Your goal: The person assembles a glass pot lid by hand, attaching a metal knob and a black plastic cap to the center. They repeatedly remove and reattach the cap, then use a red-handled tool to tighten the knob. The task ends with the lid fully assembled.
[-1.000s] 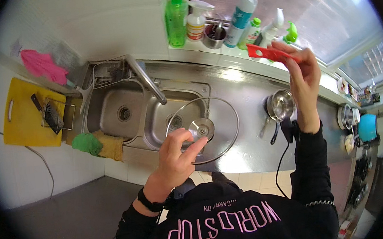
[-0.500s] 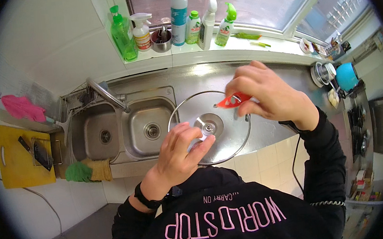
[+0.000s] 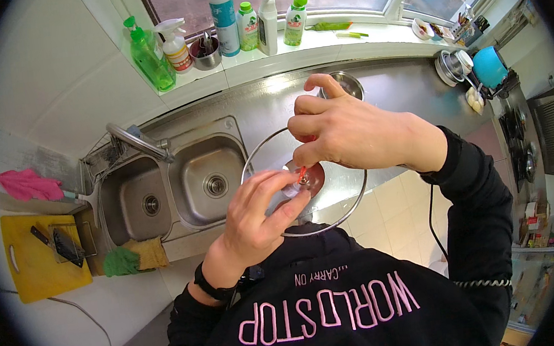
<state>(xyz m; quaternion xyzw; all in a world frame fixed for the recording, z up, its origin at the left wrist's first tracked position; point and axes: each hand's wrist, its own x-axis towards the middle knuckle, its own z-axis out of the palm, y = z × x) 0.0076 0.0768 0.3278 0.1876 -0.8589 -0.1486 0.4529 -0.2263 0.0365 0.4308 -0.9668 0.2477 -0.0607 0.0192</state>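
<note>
A round glass pot lid [image 3: 342,190] with a metal rim and a shiny round metal centre is in front of me, overlapping the counter's front edge. My left hand [image 3: 254,208] is over its left side, thumb and fingers curled about the metal centre. A whitish, clear bit shows between these fingers; what it is I cannot tell. From above, my right hand [image 3: 353,129] reaches to the lid's middle, pinching a small red plastic piece [image 3: 302,173]. Only a red tip of it shows below the fingers, at the centre screw. The rest is hidden by my hand.
A metal bowl [image 3: 349,87] stands behind my right hand. To the left is a double sink [image 3: 206,160] with a faucet [image 3: 137,140]; farther left, a yellow cutting board [image 3: 28,250] and a knife [image 3: 46,236]. Several bottles [image 3: 225,21] line the sill. A blue bowl [image 3: 490,67] is far right.
My right hand has come down and left, bringing the red piece from above the lid to its centre. The metal bowl behind has come into view. My left hand keeps its place on the lid.
</note>
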